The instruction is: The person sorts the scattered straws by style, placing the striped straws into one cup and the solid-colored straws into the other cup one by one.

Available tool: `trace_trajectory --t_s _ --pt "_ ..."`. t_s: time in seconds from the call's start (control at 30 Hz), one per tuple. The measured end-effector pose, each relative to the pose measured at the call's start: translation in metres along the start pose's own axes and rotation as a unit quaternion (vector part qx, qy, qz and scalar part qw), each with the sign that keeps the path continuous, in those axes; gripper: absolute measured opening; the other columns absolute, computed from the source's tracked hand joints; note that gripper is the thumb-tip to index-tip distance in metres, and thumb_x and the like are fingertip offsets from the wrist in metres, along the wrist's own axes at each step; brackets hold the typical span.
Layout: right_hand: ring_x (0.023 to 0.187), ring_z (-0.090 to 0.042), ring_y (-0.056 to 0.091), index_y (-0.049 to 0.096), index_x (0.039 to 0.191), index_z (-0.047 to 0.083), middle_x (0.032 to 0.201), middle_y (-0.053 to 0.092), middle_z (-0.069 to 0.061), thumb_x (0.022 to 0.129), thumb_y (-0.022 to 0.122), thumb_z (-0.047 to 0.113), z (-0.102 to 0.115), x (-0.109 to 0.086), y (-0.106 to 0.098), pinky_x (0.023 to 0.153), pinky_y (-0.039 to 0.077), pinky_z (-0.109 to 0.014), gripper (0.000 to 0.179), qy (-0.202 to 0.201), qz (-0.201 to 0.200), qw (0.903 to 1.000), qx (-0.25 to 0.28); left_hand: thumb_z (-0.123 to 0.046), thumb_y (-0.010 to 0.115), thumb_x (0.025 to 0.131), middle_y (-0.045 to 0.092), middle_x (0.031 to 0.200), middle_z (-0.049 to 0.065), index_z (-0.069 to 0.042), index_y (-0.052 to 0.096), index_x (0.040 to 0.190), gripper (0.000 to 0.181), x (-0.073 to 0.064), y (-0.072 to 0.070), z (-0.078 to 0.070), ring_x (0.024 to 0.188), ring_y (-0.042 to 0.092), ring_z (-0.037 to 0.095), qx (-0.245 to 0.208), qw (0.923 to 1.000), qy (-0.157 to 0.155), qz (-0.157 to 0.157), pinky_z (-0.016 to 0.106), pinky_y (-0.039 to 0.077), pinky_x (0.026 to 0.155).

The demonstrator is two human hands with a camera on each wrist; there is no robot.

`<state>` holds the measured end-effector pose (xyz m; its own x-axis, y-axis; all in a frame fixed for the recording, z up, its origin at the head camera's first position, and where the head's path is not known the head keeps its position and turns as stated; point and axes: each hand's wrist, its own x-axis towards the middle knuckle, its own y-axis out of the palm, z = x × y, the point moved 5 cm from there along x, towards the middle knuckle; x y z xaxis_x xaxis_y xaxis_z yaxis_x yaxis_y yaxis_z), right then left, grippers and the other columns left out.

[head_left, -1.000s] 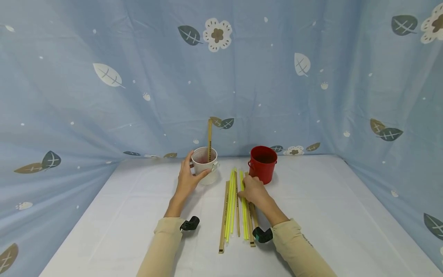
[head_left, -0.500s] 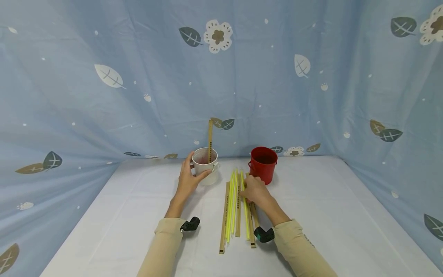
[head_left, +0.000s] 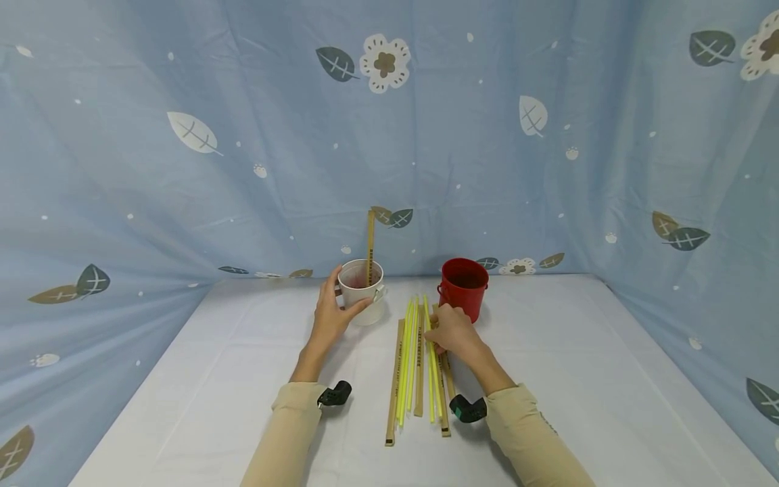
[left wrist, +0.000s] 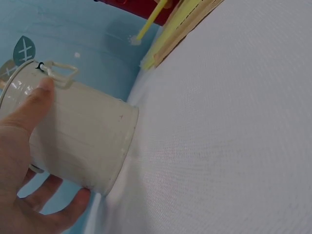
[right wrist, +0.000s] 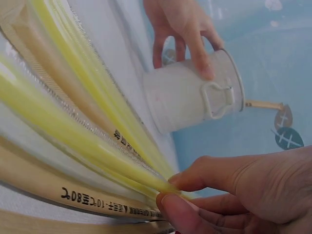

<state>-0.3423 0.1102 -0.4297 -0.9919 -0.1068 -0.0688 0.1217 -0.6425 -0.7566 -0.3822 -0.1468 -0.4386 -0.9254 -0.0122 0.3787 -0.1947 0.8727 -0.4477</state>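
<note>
Here, my right hand (head_left: 455, 331), the nearer one, pinches a slim yellow tube (right wrist: 73, 139) in clear wrapping near its far end, its length running away from me over the white tablecloth (head_left: 560, 379). My left hand (head_left: 329, 318) grips a round white metal bucket (head_left: 372, 314) to the tube's left; the tube, glossy and bright, lies, left to right, between that and a round red metal bucket (head_left: 464, 296).

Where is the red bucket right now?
In the head view, the red bucket stands on the table right of centre, just beyond the right hand and right of the white bucket.
</note>
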Motion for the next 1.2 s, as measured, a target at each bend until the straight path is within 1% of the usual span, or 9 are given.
trace_trajectory --t_s 0.17,0.33,0.43,0.63,0.7,0.87,0.93,1.2 --pt "0.048 -0.017 0.064 0.066 0.122 -0.004 0.067 0.066 -0.008 0.084 0.071 0.007 0.000 0.000 -0.004 0.048 0.052 -0.023 0.040 0.002 -0.004 1.0000 0.005 -0.039 0.081 0.080 0.042 0.140 0.013 -0.021 0.023 0.156 0.097 0.000 0.000 0.000 0.124 0.052 0.032 0.000 1.0000 0.000 -0.001 0.051 0.055 0.090" --pt "0.048 -0.018 0.064 0.066 0.122 -0.003 0.061 0.065 -0.006 0.084 0.070 0.005 0.000 0.001 -0.006 0.050 0.052 -0.024 0.040 -0.006 -0.007 0.9999 0.011 -0.039 0.081 0.081 0.042 0.140 0.013 -0.021 0.023 0.156 0.097 -0.001 -0.001 -0.001 0.124 0.052 0.033 -0.001 1.0000 0.005 -0.003 0.051 0.055 0.089" --pt "0.049 -0.019 0.065 0.065 0.122 -0.003 0.062 0.065 -0.008 0.085 0.069 0.005 0.000 0.000 -0.006 0.051 0.052 -0.025 0.039 -0.014 -0.004 0.9998 0.012 -0.038 0.081 0.081 0.042 0.139 0.015 -0.020 0.023 0.156 0.097 -0.001 -0.001 -0.001 0.123 0.053 0.034 0.000 1.0000 0.009 -0.004 0.051 0.055 0.089" --pt "0.052 -0.021 0.066 0.064 0.125 -0.003 0.077 0.069 -0.010 0.086 0.069 0.005 0.003 -0.002 -0.009 0.054 0.055 -0.025 0.040 -0.025 -0.005 0.9995 0.020 -0.037 0.081 0.080 0.043 0.138 0.017 -0.019 0.022 0.156 0.098 -0.002 -0.001 -0.002 0.123 0.053 0.034 -0.001 0.9999 0.008 -0.006 0.051 0.055 0.089" --pt "0.053 -0.021 0.067 0.068 0.117 -0.003 0.076 0.069 -0.011 0.086 0.068 0.004 0.005 -0.002 -0.011 0.054 0.055 -0.025 0.032 -0.031 -0.005 0.9993 0.022 -0.037 0.081 0.080 0.043 0.138 0.017 -0.019 0.023 0.156 0.098 -0.002 -0.001 -0.002 0.123 0.053 0.034 -0.002 1.0000 0.008 -0.006 0.051 0.055 0.089" --pt "0.054 -0.024 0.068 0.070 0.112 -0.002 0.070 0.067 -0.011 0.087 0.066 0.004 0.008 -0.003 -0.015 0.054 0.056 -0.026 0.026 -0.045 -0.009 0.9984 0.031 -0.039 0.081 0.080 0.042 0.139 0.014 -0.021 0.022 0.156 0.097 0.000 -0.001 -0.001 0.124 0.052 0.033 -0.002 1.0000 0.002 -0.003 0.050 0.055 0.089" --pt "0.054 -0.024 0.068 0.068 0.118 -0.002 0.072 0.068 -0.010 0.087 0.066 0.003 0.008 -0.004 -0.017 0.055 0.056 -0.026 0.031 -0.051 -0.014 0.9980 0.034 -0.040 0.081 0.080 0.042 0.139 0.013 -0.021 0.023 0.156 0.098 0.000 -0.001 0.000 0.124 0.052 0.033 -0.003 1.0000 0.001 -0.002 0.050 0.055 0.089" --pt "0.057 -0.029 0.068 0.070 0.113 -0.001 0.076 0.070 -0.011 0.088 0.062 0.003 0.013 -0.006 -0.022 0.053 0.054 -0.026 0.027 -0.061 -0.026 0.9969 0.042 -0.038 0.081 0.080 0.042 0.140 0.015 -0.018 0.022 0.156 0.098 0.000 -0.001 0.000 0.123 0.053 0.035 -0.001 1.0000 0.008 -0.005 0.051 0.056 0.088"
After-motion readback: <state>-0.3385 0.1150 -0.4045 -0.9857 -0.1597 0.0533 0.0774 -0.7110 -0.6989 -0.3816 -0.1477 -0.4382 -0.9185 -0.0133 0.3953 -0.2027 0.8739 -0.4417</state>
